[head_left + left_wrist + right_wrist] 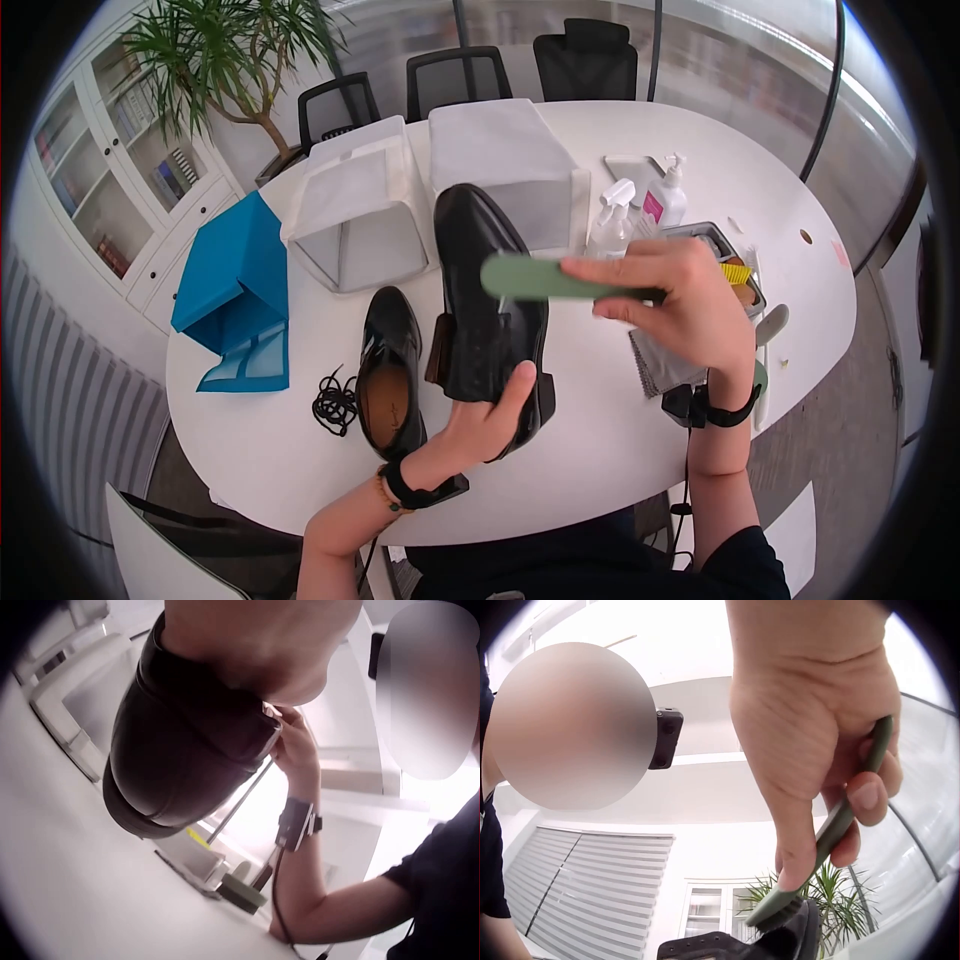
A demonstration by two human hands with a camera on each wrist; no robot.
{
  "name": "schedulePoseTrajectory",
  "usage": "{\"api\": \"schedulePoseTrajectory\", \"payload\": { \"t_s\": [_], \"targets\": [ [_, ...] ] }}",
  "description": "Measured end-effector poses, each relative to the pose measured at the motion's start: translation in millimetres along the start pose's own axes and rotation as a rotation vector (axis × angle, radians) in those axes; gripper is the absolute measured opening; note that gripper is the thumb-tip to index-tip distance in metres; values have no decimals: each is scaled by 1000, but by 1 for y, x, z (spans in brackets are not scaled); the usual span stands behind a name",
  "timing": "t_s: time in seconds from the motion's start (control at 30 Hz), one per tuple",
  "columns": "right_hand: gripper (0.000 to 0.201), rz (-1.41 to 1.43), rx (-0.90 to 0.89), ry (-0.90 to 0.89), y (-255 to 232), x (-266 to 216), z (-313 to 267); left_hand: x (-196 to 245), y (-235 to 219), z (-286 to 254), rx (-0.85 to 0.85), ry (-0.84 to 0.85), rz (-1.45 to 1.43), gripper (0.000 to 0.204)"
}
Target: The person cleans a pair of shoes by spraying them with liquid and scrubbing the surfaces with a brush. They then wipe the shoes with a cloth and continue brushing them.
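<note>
left hand [485, 425] grips a black shoe [468, 240] — right hand [685, 300] grasps a green brush [530, 279] against it.

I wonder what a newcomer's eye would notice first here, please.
Probably the glossy black leather shoe, held up mid-view by the left hand, and the green bristle brush that the right hand holds over it. The blue fabric box on the left of the white table likely comes next.
</note>
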State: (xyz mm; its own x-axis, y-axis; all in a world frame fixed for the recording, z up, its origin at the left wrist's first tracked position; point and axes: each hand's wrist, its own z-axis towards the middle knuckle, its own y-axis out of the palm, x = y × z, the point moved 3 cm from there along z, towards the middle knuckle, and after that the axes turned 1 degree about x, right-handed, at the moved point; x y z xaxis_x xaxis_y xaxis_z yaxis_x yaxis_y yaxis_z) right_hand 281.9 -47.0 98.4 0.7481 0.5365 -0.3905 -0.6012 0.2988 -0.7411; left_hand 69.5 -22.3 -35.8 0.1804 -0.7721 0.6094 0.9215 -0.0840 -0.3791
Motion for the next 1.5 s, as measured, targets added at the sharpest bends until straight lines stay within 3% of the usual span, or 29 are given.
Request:
{"api": "schedulePoseTrajectory", "payload": {
  "t_s": [0.07,0.13,0.17,0.2,0.23,0.27,0.33,0.4,0.47,0.53,0.57,0.67,0.8,0.83,0.93,1.0,1.1,1.13,1.2,1.27,1.33,1.37,1.43,1.5],
  "targets": [
    [51,-49,50,25,-5,-2,1,-7,-5,-5,-97,-432,-604,41],
    [51,36,-18,5,-7,-4,2,-7,-12,-6,-185,-438,-868,56],
    [51,211,-110,-68,-6,-5,-1,-3,-15,-4,-188,-400,-1010,64],
    [51,212,-113,-69,-8,-6,-3,3,-21,-2,-190,-360,-1152,71],
    [51,252,-196,-88,-9,-9,-5,7,-29,-2,-152,-417,-1117,83],
    [51,293,-280,-107,-9,-13,-7,2,-32,-2,-117,-336,-1368,84],
    [50,280,-278,-110,-6,-18,-7,8,-48,1,41,-409,-1114,84],
    [48,166,49,-58,-6,-24,-5,12,-56,5,88,-365,-1126,82],
    [45,150,106,-86,-3,-29,-4,10,-61,10,142,-318,-1140,81],
    [51,318,-302,-215,4,-33,-10,15,-66,19,5,-61,-1474,78],
    [48,274,-397,-216,6,-34,-15,17,-70,21,-1,-91,-1518,78],
    [42,237,-309,-275,2,-41,-14,23,-76,25,66,-87,-1468,77],
    [42,158,8,-135,3,-44,-10,29,-87,25,160,-153,-1503,76],
    [42,161,3,-138,2,-45,-11,32,-88,26,161,-199,-1494,77],
    [39,218,-449,-312,3,-53,-19,35,-85,28,157,-184,-1591,77],
    [36,199,-451,-331,7,-57,-24,44,-86,29,136,-196,-1571,75],
    [41,49,-55,-206,-2,-63,-21,46,-90,24,154,-229,-1462,74],
    [41,57,-58,-212,2,-61,-20,50,-91,23,163,-230,-1454,74],
    [46,133,160,-184,4,-53,-20,55,-90,19,317,-407,-1445,78],
    [47,135,139,-175,5,-54,-20,58,-87,23,276,-417,-1479,78],
    [45,194,88,-203,6,-55,-22,62,-86,27,35,-34,-1699,81],
    [45,201,83,-203,7,-54,-22,67,-87,26,43,-39,-1695,81],
    [45,245,157,-208,8,-52,-22,75,-88,25,148,-257,-1660,78],
    [46,261,169,-218,11,-49,-23,75,-90,24,137,-280,-1674,79]
  ]
}}
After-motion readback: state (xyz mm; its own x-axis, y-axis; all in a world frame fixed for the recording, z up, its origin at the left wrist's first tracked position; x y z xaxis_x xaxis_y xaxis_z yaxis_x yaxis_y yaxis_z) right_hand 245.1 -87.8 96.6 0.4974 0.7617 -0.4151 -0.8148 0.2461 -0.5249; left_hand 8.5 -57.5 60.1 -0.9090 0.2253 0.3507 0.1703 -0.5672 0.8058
